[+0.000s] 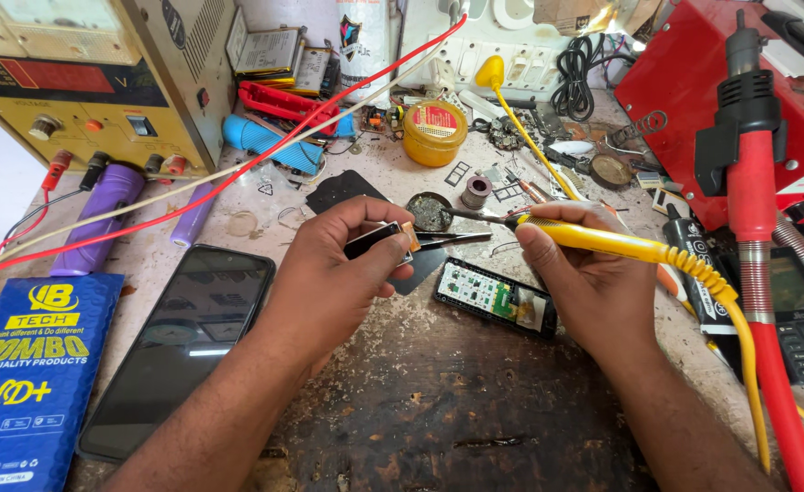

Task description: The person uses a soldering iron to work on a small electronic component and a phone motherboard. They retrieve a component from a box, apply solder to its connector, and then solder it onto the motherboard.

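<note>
We see a blue padded package [26, 378] with yellow lettering lying flat at the lower left of the surface [438, 410], just beside a dark phone [179, 351] lying face up. Farther back stands a round yellow tin [434, 133] with a red label, and at the upper left a yellowish power supply [83, 82] with a red display strip. A red box [694, 100] sits at the upper right. Our left hand [334, 278] is clamped on a small black part [379, 240] with a tan end, held above the surface. Our right hand [589, 278] grips a yellow soldering iron [603, 240], its tip near a small dish [430, 212]. A green circuit board [496, 297] lies between the hands.
</note>
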